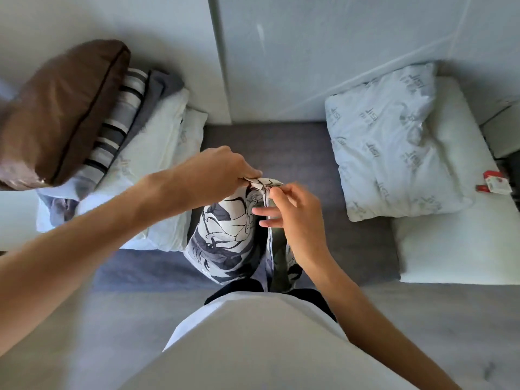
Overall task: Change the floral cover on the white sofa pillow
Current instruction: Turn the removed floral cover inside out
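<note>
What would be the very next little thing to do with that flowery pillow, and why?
Probably draw the zipper down along the seam. The left hand grips the top corner of the floral pillow, which stands on end, while the right hand pinches at the top of the zipper; the seam below looks closed.

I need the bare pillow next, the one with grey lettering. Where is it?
In the head view the bare pillow lies at right on the sofa, leaning on the backrest, beyond the right hand.
</note>
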